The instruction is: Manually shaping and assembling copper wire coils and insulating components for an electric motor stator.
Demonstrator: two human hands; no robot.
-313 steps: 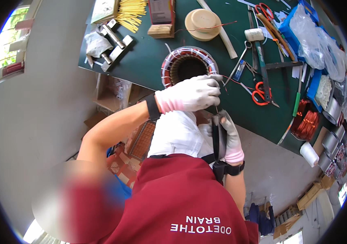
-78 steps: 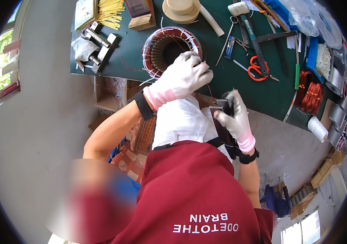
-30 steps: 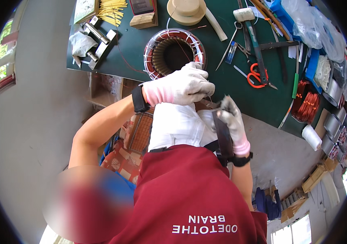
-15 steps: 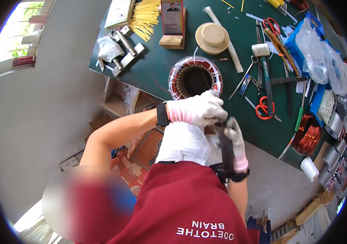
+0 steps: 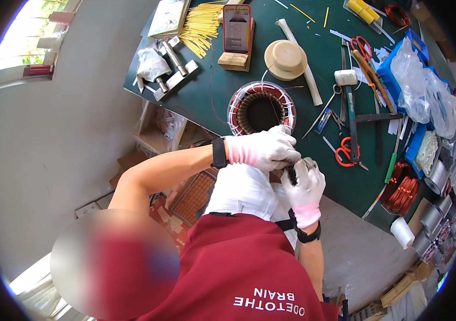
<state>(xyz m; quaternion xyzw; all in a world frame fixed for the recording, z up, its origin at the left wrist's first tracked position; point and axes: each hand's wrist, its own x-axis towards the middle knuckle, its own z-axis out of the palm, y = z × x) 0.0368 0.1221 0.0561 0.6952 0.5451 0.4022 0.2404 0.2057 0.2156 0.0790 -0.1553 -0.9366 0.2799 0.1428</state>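
Note:
My left hand (image 5: 267, 150), in a white glove with a pink cuff, is closed at the table's near edge, just below a motor stator (image 5: 233, 113). The stator has red windings laced with white cord around a dark bore. A thin wire (image 5: 280, 111) runs from its bore to my left glove, where the fingers pinch it. My right hand (image 5: 307, 184), gloved alike, is closed close beside the left fingertips. It grips a dark object (image 5: 292, 175), mostly hidden by the fingers, so its kind does not show.
Beyond the stator are a cream flanged spool (image 5: 286, 56) and a phone (image 5: 237, 29) on a wooden stand. To the right lie a mallet (image 5: 346, 78), orange-handled scissors (image 5: 347, 152) and blue bins (image 5: 393, 64). A metal fixture (image 5: 174, 58) sits at the left.
My right hand has turned and moved up against the left fingers. The long dark flat thing seen below it before is now mostly hidden. My left hand stays near the stator.

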